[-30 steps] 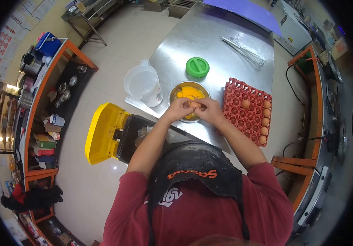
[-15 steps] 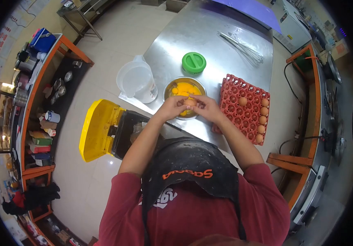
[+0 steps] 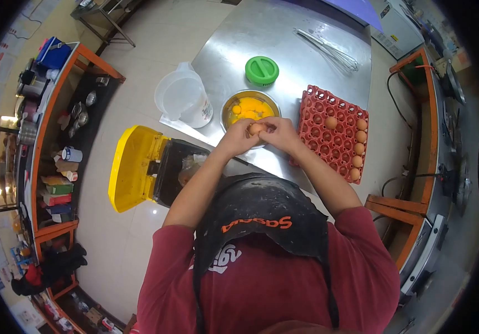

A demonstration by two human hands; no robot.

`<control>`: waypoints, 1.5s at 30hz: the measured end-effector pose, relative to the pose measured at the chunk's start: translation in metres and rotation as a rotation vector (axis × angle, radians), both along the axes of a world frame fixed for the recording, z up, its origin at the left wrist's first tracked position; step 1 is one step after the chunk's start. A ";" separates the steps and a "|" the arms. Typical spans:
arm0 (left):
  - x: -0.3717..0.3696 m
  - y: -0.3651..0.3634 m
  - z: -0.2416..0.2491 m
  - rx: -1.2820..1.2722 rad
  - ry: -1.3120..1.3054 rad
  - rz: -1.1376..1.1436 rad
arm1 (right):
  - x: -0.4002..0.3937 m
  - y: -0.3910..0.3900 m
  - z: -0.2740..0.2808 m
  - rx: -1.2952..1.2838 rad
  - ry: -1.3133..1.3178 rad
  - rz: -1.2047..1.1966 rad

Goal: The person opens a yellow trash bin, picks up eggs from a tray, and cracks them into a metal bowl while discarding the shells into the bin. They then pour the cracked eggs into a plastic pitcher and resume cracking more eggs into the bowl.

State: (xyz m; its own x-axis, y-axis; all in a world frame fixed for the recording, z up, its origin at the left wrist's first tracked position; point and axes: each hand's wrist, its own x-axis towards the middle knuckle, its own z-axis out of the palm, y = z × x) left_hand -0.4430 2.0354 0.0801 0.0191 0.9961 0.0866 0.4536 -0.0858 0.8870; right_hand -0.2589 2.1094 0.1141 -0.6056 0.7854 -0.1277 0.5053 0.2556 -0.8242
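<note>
A brown egg (image 3: 258,129) is gripped between the fingertips of both my left hand (image 3: 238,139) and my right hand (image 3: 282,135). The two hands are close together over the near side of a metal bowl (image 3: 223,113), hiding part of its rim. Inside the bowl lie several yellow egg yolks (image 3: 254,106) in clear egg white. To the right of my right hand, a red egg tray (image 3: 318,131) holds several brown eggs along its right column, plus a single egg (image 3: 331,122) nearer its middle.
Behind the bowl sits a green lid (image 3: 262,70). A translucent plastic jug (image 3: 192,106) stands at the left table edge, and a whisk (image 3: 331,51) lies on the steel table (image 3: 239,42) farther back. Below the left edge is a black bin (image 3: 174,167) with its yellow lid (image 3: 131,167) raised.
Both hands, with the egg, have drawn back slightly from the bowl's middle toward its near rim, uncovering more of the yolks. The whole view has shifted a little.
</note>
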 end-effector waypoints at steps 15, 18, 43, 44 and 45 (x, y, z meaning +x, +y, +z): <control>0.017 0.006 -0.022 0.073 0.234 0.079 | 0.004 0.006 -0.034 -0.083 0.181 -0.113; 0.016 0.008 -0.021 0.085 0.242 0.082 | -0.002 0.008 -0.016 -0.028 0.120 -0.106; 0.012 -0.010 0.023 -0.007 -0.114 0.321 | -0.014 -0.008 -0.017 -0.038 0.359 -0.275; 0.011 -0.017 0.019 0.054 -0.113 0.347 | -0.013 -0.010 -0.030 -0.119 0.377 -0.236; 0.008 -0.021 0.011 0.115 -0.117 0.355 | -0.018 -0.015 -0.022 -0.194 0.397 -0.214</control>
State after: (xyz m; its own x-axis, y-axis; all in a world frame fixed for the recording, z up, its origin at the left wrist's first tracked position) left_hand -0.4353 2.0143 0.0909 -0.3413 0.9227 0.1794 0.3690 -0.0441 0.9284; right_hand -0.2771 2.0943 0.0923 -0.4646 0.8823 -0.0760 0.1668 0.0028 -0.9860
